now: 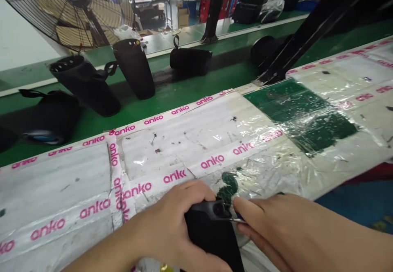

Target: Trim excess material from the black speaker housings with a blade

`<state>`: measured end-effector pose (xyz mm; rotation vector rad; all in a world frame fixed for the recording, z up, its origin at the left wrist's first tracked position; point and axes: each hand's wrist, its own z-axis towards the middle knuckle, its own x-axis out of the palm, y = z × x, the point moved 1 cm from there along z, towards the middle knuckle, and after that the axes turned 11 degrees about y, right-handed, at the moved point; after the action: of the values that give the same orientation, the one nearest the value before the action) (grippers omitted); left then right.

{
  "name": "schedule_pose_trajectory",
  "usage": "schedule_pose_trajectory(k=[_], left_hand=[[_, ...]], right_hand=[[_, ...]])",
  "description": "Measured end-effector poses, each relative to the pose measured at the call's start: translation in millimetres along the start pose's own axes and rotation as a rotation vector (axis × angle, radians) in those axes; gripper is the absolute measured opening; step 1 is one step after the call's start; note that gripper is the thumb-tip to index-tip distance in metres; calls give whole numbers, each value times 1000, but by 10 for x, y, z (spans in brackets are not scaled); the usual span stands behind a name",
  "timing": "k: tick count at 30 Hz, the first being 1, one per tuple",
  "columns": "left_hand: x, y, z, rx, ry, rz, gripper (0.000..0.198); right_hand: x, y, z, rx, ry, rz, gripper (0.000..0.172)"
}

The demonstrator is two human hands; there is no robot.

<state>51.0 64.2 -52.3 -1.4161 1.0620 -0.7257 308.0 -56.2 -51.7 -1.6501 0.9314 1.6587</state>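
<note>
On the taped, plastic-covered desk (199, 137) at its near edge, a black speaker-like case (211, 233) is being worked at its top, a fitting or trimming step by the look of it. The left hand (172, 227) has its grip closed around the case's side. The right hand (276, 223) pinches a thin metal tool (236, 220) at the top fitting; next it needs a steady hold and fine aim.

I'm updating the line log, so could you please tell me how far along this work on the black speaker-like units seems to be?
Done, apparently: several black units stand or lie on the green belt beyond the taped bench. In hand: the left hand grips one black unit while the right hand holds a thin metal tool at its top end. What remains cannot be told.
</note>
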Motion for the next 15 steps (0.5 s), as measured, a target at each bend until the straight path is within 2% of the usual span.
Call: schedule_pose_trajectory(k=[3,6,10,13,15], left_hand=[[-16,49,-65,-155,28,-74,91],[-23,145,-113,-142,33,-70,101],[-22,237,-101,-65,41,-18,101],[-28,219,-60,-40,48,-10,105],[-32,182,-34,-50,49,-26,106]], right_hand=[[-232,-27,71,-18,6,61,40],[-421,-80,197,-47,47,129,55],[-487,-143,249,-85,77,88,38],[-454,-157,174,-94,-38,39,26],[-392,-144,104,-52,-112,62,27]])
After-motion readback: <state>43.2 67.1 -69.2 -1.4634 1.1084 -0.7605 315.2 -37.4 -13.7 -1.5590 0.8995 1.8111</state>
